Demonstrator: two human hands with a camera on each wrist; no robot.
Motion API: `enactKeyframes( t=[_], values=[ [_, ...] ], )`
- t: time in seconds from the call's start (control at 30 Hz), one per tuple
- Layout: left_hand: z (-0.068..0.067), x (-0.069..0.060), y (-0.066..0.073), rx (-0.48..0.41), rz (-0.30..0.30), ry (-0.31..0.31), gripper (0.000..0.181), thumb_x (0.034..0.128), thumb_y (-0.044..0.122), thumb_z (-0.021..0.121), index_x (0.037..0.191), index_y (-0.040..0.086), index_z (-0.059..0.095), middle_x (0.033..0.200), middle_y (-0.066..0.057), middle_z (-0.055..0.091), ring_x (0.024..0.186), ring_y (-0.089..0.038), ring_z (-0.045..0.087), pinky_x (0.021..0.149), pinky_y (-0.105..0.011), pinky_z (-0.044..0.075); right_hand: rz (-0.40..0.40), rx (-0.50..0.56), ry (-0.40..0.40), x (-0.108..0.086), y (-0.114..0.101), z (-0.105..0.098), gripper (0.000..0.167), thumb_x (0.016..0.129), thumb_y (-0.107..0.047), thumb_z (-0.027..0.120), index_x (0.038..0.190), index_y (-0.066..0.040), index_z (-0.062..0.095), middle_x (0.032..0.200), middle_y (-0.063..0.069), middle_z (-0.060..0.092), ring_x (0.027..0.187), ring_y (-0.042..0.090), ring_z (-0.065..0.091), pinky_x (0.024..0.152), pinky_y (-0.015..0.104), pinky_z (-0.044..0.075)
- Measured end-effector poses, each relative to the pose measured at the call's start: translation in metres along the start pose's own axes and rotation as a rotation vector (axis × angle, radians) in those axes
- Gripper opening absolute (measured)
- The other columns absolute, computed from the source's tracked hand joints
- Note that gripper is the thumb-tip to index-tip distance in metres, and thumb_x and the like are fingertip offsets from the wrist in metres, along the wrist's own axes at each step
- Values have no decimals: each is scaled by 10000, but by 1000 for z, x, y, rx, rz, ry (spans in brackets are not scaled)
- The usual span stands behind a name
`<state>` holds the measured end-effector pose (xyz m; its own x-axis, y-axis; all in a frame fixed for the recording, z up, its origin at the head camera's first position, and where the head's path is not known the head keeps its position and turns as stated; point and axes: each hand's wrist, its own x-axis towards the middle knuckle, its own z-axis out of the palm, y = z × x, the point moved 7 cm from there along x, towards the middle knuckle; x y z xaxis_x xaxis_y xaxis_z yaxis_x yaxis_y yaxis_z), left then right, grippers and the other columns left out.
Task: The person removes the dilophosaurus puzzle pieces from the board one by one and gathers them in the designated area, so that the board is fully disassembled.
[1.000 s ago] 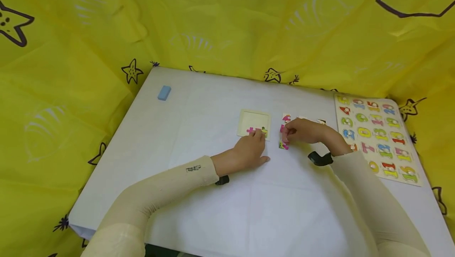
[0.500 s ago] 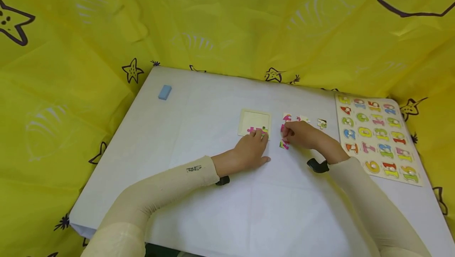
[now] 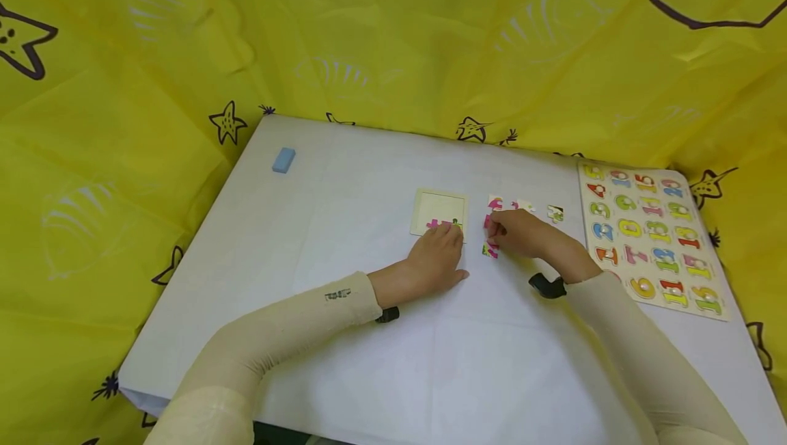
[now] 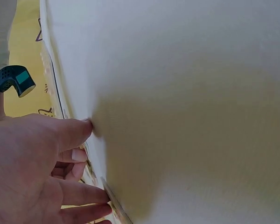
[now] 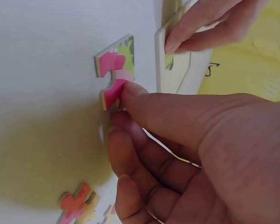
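Observation:
In the head view my left hand (image 3: 435, 257) rests at the near edge of a small square puzzle tray (image 3: 417, 207). Its fingertips press on pink and green jigsaw pieces along the tray's near side. The left thumb points right, over the white tabletop. To the right of the tray, my right hand (image 3: 521, 232) has its fingers curled and pinches a pink and green jigsaw piece (image 5: 113, 88) at its near edge. In the right wrist view the thumb lies on the piece, and the index finger is partly hidden beneath.
Several loose jigsaw pieces lie beyond the right hand, including one by itself (image 3: 555, 213). A wooden number board (image 3: 654, 240) lies at the right. A blue block (image 3: 283, 160) sits at the far left. Yellow patterned cloth (image 3: 369, 42) hangs behind the table.
My right hand has shifted slightly left and nearer to me, baring the loose pieces behind it. The left hand stays on the tray, with its fingers slightly shifted.

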<state>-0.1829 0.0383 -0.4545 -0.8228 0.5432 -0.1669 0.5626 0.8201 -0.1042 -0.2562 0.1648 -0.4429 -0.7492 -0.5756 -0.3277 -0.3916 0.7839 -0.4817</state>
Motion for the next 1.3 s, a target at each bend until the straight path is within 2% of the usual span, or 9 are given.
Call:
enactKeyframes(
  t=[0.33,0.5,0.67,0.77,0.87,1.0,1.17,1.3],
  values=[
    [1,-2,3,-33,23,12,784,1053,586,532,1544,-22,469,1465,-92,547,1356,-220,498,1191,-318,384,-52,-63,24,8,-20,-9,121,977,-23,693,884,-61,625,785,33,608,746,187,539,713,333,449],
    [2,-2,4,-5,34,40,786,1051,581,535,1541,-31,480,1492,-121,556,1356,-240,513,1173,-337,401,-78,-76,76,22,-41,-12,73,995,-69,697,948,-37,650,867,80,643,806,236,579,770,404,501],
    [1,-3,5,-7,37,62,794,1039,582,561,1510,-55,503,1452,-139,575,1343,-255,523,1177,-334,398,-84,-99,99,40,-60,-3,147,1012,-157,705,1030,-12,690,1019,143,682,942,308,627,891,479,528],
    [0,-3,5,-34,39,60,791,1038,571,574,1493,-73,503,1417,-146,584,1317,-258,534,1175,-320,406,-77,-152,99,49,-67,3,171,1014,-193,712,1017,-23,699,1017,135,670,925,305,626,869,475,529],
    [0,-4,6,-55,38,53,792,1042,561,577,1491,-85,492,1429,-159,574,1313,-261,541,1165,-314,425,-68,-198,102,53,-70,6,162,1008,-202,721,954,-50,706,957,104,660,876,284,612,821,467,505],
    [1,-4,8,-44,34,60,792,1043,563,573,1490,-87,494,1447,-167,572,1328,-265,540,1158,-309,434,-56,-210,99,56,-71,7,140,991,-190,739,916,-74,713,928,80,666,884,276,610,828,467,450],
    [3,-6,9,-18,29,62,807,1051,583,541,1504,-83,483,1483,-168,553,1363,-269,509,1188,-313,402,-56,-210,81,59,-70,9,117,1001,-177,719,943,-80,692,946,83,655,909,271,608,834,474,435],
    [3,-6,10,3,28,64,800,1052,594,528,1496,-71,500,1461,-150,566,1353,-263,506,1201,-314,383,-88,-180,74,61,-70,11,69,1006,-138,694,1016,-70,687,998,98,654,951,283,609,883,514,456]
  ],
)
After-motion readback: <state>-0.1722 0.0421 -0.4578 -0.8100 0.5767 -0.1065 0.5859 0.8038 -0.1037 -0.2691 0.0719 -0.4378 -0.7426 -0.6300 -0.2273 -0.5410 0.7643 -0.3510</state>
